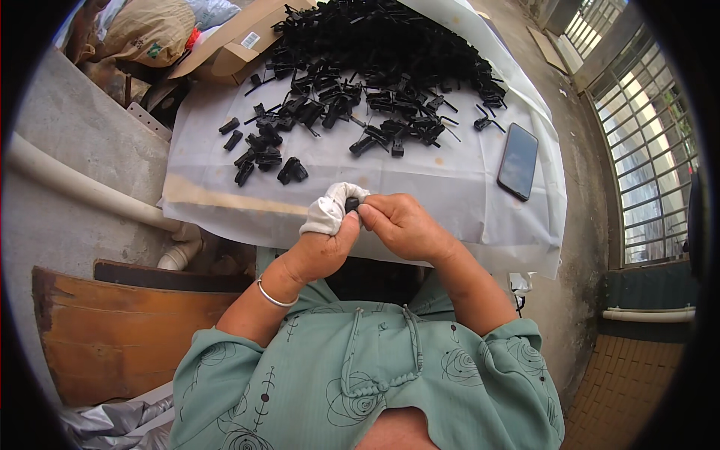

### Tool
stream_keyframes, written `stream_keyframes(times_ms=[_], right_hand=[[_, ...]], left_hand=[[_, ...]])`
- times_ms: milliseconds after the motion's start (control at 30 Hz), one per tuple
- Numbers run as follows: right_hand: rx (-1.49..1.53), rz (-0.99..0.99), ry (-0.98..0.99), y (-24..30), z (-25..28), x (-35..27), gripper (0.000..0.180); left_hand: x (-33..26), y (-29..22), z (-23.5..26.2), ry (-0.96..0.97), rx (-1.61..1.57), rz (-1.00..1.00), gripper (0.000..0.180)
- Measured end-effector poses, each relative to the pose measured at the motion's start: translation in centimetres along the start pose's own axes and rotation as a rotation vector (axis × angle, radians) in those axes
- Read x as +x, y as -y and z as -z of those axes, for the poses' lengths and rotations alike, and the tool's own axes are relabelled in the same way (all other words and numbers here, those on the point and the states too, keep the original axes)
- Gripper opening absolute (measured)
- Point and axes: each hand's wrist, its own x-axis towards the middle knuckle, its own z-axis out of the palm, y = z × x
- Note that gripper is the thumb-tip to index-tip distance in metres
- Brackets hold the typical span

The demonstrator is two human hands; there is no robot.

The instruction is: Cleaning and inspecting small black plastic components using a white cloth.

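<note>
One table (480, 217) is bearing uncountably many heaped black parts (382, 52); one box (238, 51) is sitting far left. The left hand (330, 229), part-gloved, and right hand (405, 225) are meeting by the near edge. One phone (518, 161) is lying right. Both hands are gripping one half-hidden part (352, 204).

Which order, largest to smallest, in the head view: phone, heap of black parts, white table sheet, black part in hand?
1. white table sheet
2. heap of black parts
3. phone
4. held black part, partly hidden; even near the camera, its visible bit looks smallest.
</note>
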Motion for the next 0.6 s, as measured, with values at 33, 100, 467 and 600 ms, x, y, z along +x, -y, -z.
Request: stream_keyframes(times_ms=[33,100,467,600], right_hand=[[-0.002,0.000,0.000,0.0,-0.3,0.1,0.024],[-0.056,0.006,-0.105,-0.2,-1.2,0.4,0.023],[-0.408,0.140,-0.412,-5.0,1.7,1.1,0.016],[-0.748,0.152,-0.533,-6.3,1.9,2.5,0.016]], left_hand=[[0.1,0.4,-0.1,0.000,-0.001,-0.001,0.024],[0.3,1.0,-0.2,-0.162,0.239,-0.229,0.024],[5.1,1.2,3.7,0.011,1.382,-0.008,0.022],[5.7,3.6,8.5,-0.216,1.618,-0.114,0.029]])
